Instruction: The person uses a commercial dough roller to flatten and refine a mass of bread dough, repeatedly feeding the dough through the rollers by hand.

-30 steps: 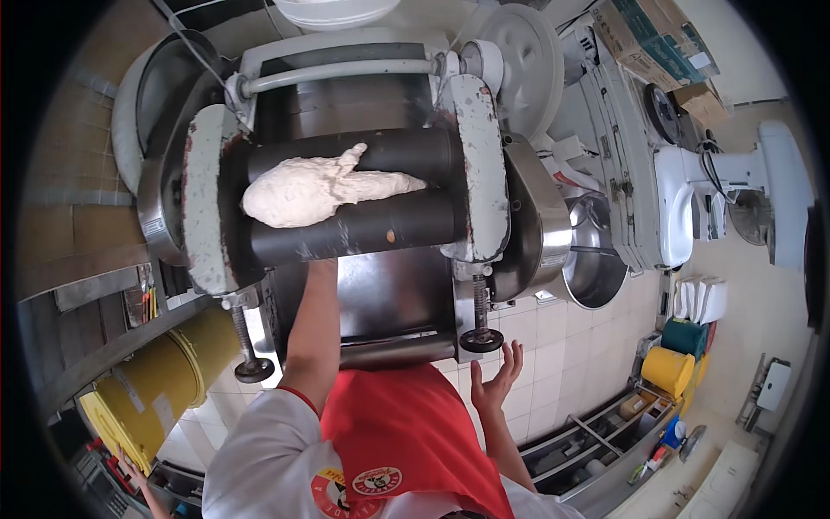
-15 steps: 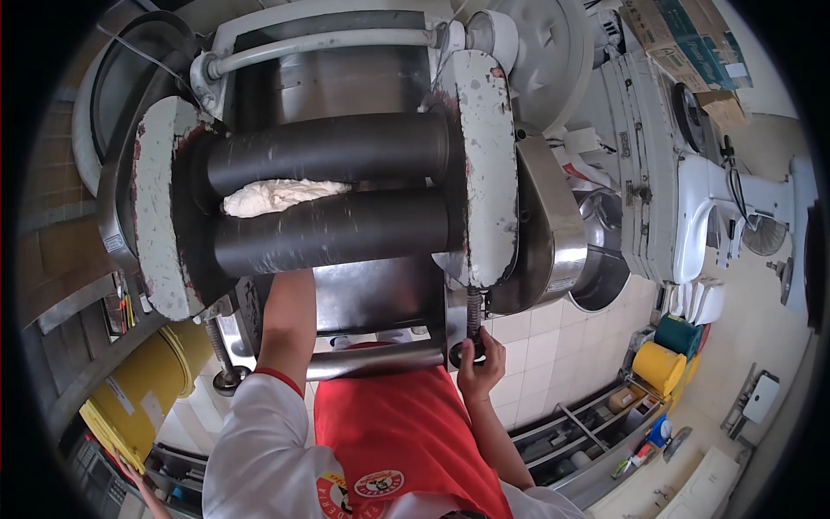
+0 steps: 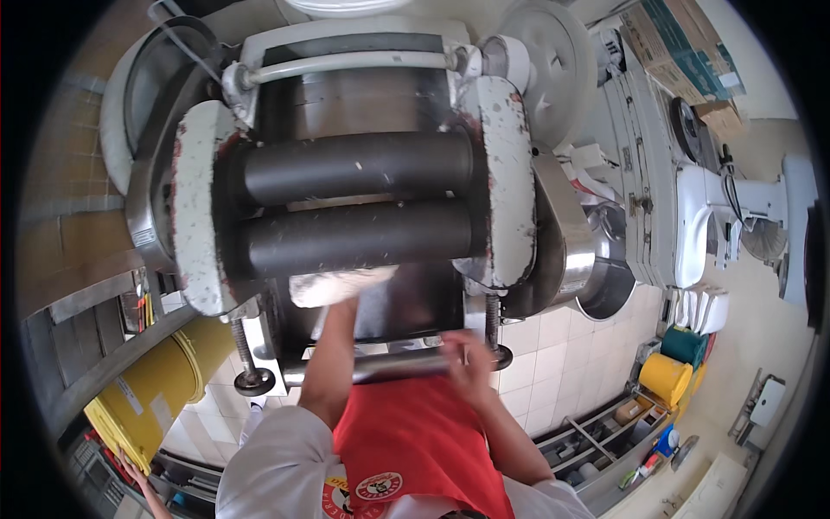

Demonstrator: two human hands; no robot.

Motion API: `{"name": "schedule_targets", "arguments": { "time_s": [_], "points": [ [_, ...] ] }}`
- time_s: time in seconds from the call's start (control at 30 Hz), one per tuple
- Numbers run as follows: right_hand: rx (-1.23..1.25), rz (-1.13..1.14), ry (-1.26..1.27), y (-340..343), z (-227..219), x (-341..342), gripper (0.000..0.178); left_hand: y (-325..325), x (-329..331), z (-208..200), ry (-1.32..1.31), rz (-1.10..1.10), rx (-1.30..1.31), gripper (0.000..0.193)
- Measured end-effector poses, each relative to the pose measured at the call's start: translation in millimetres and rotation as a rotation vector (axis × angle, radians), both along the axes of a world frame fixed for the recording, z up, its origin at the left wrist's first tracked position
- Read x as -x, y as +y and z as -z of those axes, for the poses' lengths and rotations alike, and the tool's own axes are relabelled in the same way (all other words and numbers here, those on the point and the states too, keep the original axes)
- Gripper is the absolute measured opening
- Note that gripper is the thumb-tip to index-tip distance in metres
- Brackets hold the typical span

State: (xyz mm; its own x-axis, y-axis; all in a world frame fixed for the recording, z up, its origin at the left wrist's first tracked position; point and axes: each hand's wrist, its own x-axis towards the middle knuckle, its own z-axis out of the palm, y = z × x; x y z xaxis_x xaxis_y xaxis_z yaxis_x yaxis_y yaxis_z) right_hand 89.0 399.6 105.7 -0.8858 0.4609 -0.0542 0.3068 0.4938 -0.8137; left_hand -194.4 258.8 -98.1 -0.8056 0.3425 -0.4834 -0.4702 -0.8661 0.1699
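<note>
Dough (image 3: 333, 287), a pale and slightly blurred lump, hangs below the near roller (image 3: 354, 238) on its near side, over the left part of a shiny metal plate (image 3: 411, 303). From my remote seat I see the left forearm (image 3: 333, 368) reach up to it from the near side, but the dough hides the hand, so I cannot tell how those fingers stand. My view of the right hand (image 3: 469, 372) is smeared by blur; its fingers (image 3: 454, 343) look loosely bent and apart, with nothing I can make out between them. It is raised in front of the right end of a metal bar (image 3: 393, 367), just beside the right black knob (image 3: 501, 357); whether it touches either I cannot tell. The left black knob (image 3: 255, 381) sits near the bar's other end. Beyond the near roller I have the far roller (image 3: 359, 169), dusted with a few pale specks, both set between two chipped white side frames (image 3: 510, 182). Farther still, a white rail (image 3: 346, 67) crosses the machine. Nearest me is a red apron (image 3: 415, 432). Out left stands a yellow bin (image 3: 143, 389), with another person's hand (image 3: 134, 473) at its near edge; out right, a metal bowl (image 3: 609, 290) and, nearer, a yellow bucket (image 3: 661, 374)
</note>
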Motion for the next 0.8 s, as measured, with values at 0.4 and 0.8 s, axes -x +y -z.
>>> {"name": "schedule_targets", "arguments": {
  "time_s": [0.4,0.8],
  "points": [
    [-0.59,-0.225,0.63,-100,50,204,0.023,-79,-126,-37,0.288,0.481,0.23,0.077],
    [-0.684,-0.067,0.614,-91,3,232,0.019,-311,-186,-126,0.19,0.203,0.796,0.07]
  ]
}}
